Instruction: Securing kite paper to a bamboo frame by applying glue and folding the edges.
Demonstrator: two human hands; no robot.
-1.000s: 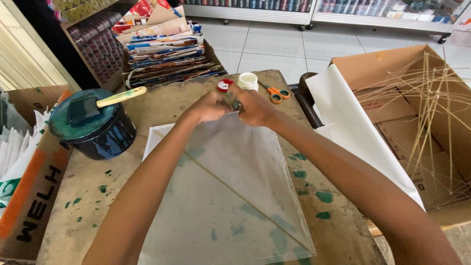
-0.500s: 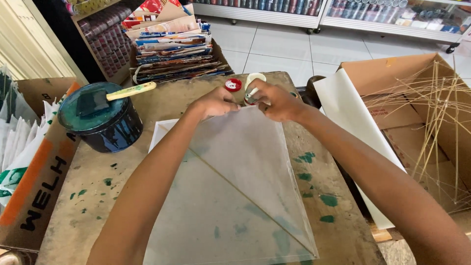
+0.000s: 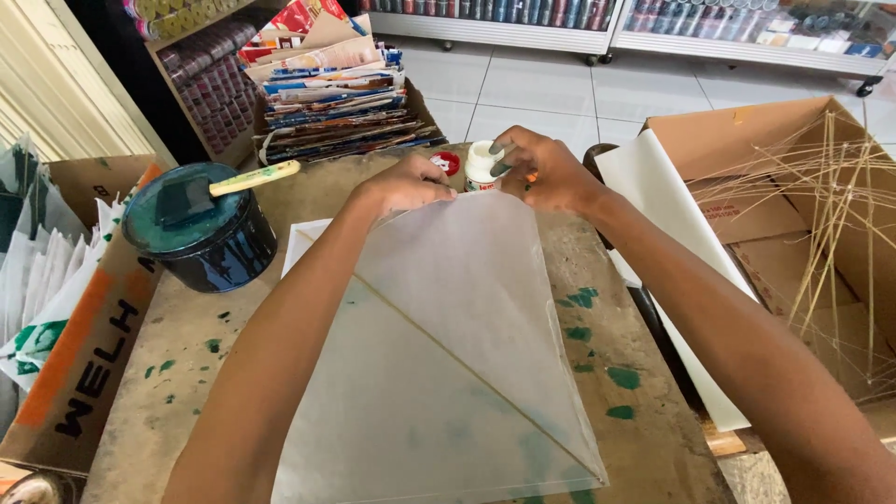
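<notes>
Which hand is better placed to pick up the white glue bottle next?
Right. The right hand already has its fingers around the white glue bottle; the left hand is pressing down the translucent paper.

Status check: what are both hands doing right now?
Left hand pressing top corner of translucent paper sheet. Right hand gripping small white bottle. Paint can off left, nothing blocking.
</notes>
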